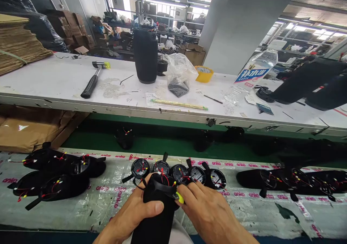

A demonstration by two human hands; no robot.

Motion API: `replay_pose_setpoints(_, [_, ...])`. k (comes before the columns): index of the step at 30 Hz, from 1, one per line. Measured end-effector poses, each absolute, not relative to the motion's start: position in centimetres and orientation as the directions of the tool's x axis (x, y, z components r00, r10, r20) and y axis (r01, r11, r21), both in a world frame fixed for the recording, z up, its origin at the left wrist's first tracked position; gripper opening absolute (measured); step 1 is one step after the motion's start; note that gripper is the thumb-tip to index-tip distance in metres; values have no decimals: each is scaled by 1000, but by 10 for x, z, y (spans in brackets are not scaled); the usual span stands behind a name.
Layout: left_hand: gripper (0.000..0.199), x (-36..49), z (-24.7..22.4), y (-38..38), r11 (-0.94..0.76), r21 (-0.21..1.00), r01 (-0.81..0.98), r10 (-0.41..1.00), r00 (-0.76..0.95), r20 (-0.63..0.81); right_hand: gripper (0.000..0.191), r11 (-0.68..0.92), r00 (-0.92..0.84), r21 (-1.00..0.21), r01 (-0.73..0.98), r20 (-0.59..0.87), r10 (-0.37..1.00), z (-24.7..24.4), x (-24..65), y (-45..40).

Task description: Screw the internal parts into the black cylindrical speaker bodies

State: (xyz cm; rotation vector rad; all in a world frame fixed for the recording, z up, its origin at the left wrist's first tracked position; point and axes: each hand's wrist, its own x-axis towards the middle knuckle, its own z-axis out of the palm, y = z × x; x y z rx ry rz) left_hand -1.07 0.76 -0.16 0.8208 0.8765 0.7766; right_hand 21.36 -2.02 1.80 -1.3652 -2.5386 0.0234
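A black fabric-covered cylinder (157,218), which looks like a speaker body, leans upright in front of me with its open end up. Red wires and a black strap show at its rim. My left hand (135,208) grips the cylinder's side, thumb across the front. At the rim's right side, my right hand (206,208) is closed on a small yellow-handled tool (179,197); its working end is hidden. Just beyond my hands stands a row of similar black cylinders (180,173) with wires in their open tops.
More black cylinders lie at left (54,180) and right (292,179) on the plastic-covered surface (105,208). Above it, a white shelf (114,81) holds a mallet (93,81), an upright black cylinder (145,56), a plastic bag (179,74), yellow tape (204,74) and a bottle (252,76).
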Motion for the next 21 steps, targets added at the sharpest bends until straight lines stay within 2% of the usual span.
replay_pose_setpoints(9, [63, -12, -6, 8, 514, 823, -241, 802, 476, -362, 19, 545, -514, -112, 831, 221, 829, 18, 216, -19])
replay_pose_setpoints(14, [60, -11, -6, 9, 459, 861, -220, 826, 462, -323, 25, 547, -516, -104, 831, 225, 826, 17, 217, -19])
replay_pose_setpoints(21, [52, -17, -5, 16, 370, 926, -73, 787, 554, -271, 28, 599, -593, -29, 801, 105, 798, 25, 220, -19])
